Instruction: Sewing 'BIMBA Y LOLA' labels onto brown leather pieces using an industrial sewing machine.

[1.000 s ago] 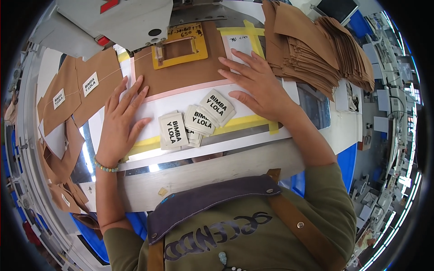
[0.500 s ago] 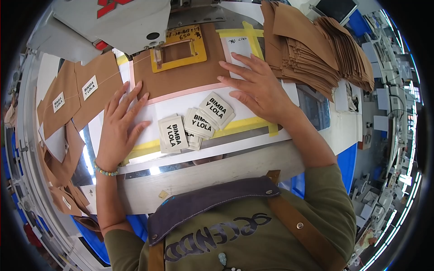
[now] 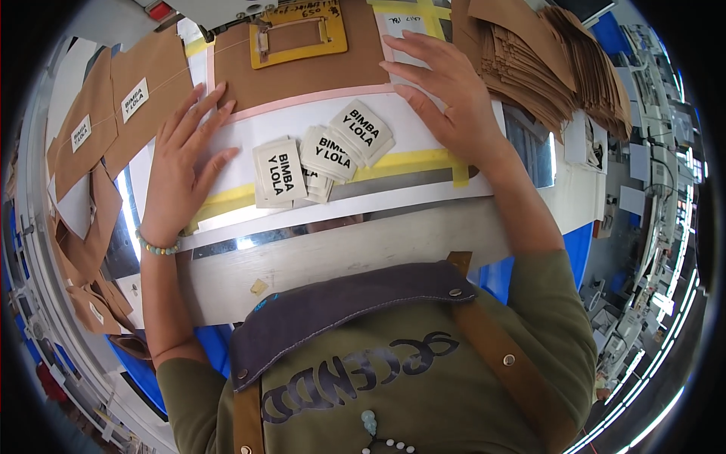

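Note:
A brown panel point(image 3: 310, 82) lies flat under the yellow clamp frame point(image 3: 302, 58) of a sewing machine, with pink strips along its edges. My left hand point(image 3: 184, 155) rests with fingers spread, its fingertips at the panel's near left corner. My right hand point(image 3: 448, 94) is open too, its fingertips by the panel's right edge. Neither hand holds anything. Between them, on the white sheet point(image 3: 249, 132), lies a loose pile of cream square labels point(image 3: 281, 170) with black print. Part of the frame's far side is cut off by the picture's top edge.
Brown panels point(image 3: 155, 60), two with labels attached and joined by a thread, hang over the left side. A thick stack of brown pieces point(image 3: 522, 64) stands at the right. The sewing machine head point(image 3: 227, 26) overhangs the far side. Yellow tape point(image 3: 378, 166) borders the white sheet.
The view has tilted, so the work surface sits higher in the picture. My right hand has shifted slightly outward along the panel's right edge; the left has barely moved. The labels lie as before.

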### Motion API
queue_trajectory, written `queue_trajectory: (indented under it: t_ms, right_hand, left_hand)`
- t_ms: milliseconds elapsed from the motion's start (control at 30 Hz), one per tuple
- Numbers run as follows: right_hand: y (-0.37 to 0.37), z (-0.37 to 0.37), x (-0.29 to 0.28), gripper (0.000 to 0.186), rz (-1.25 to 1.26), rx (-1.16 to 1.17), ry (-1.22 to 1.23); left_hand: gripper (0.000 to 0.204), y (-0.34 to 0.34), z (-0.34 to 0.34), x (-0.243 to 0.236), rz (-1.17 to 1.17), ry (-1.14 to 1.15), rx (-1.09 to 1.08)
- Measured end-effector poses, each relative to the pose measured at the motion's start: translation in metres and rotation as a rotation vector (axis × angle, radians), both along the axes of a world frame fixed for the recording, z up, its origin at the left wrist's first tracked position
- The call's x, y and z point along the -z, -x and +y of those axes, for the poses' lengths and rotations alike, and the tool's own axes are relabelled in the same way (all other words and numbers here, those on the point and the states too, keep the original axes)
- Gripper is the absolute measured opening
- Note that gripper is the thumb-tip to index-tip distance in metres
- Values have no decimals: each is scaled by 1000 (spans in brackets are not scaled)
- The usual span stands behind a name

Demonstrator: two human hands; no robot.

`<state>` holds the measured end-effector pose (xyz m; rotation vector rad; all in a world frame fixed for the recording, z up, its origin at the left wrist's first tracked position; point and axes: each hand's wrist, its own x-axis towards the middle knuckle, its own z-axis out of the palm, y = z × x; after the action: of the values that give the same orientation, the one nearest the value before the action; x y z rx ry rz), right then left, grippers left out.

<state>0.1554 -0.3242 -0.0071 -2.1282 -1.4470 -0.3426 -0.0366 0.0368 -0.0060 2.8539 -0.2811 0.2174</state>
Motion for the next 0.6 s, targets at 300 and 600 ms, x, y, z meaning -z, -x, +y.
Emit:
queue_trajectory:
  t_ms: [300,600]
  right_hand:
    - [46,23,-28,28,205,7,209]
    - [37,15,-24,18,161,-71,200]
  left_hand:
    - [54,2,-23,-29,-15,315,-16]
    - [47,-8,-49,-40,86,544,109]
